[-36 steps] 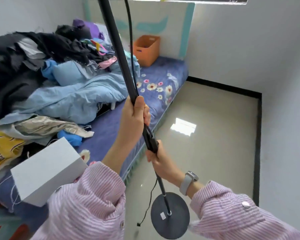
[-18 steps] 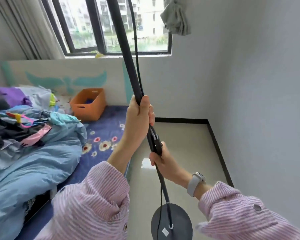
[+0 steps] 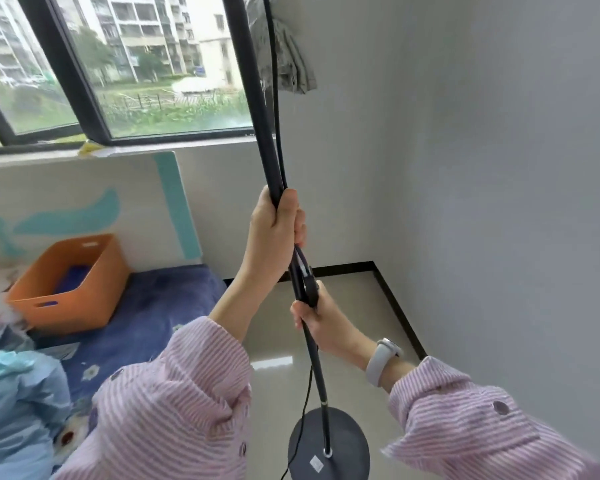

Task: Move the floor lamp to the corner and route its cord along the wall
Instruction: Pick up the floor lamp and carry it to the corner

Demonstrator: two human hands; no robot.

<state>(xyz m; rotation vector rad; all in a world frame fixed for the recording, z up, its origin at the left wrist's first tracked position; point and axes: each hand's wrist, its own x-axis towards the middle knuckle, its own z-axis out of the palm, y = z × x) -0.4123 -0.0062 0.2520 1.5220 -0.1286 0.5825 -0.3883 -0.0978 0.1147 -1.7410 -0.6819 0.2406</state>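
The floor lamp's black pole [image 3: 253,98] runs from the top of the view down to its round dark base [image 3: 347,441], which is over the glossy floor near the bottom edge. My left hand [image 3: 274,230] is closed around the pole and the black cord [image 3: 274,81] beside it. My right hand [image 3: 323,323], with a watch on the wrist, grips the pole lower, just under a black switch block [image 3: 309,289]. More cord [image 3: 303,403] dangles beside the base. The lamp's head is out of view. The room corner [image 3: 373,265] lies ahead.
A bed with a blue floral sheet [image 3: 160,317] and light blue bedding [image 3: 14,410] fills the left side, with an orange bin [image 3: 84,299] on it. Window [image 3: 136,64] and headboard panel [image 3: 84,202] stand behind. A grey cloth [image 3: 291,64] hangs high on the wall. Black skirting [image 3: 399,306] edges the floor.
The view has swung up and to the right, from the cluttered bed toward the window and the corner. Both hands keep the same grip on the pole, which stands more upright.
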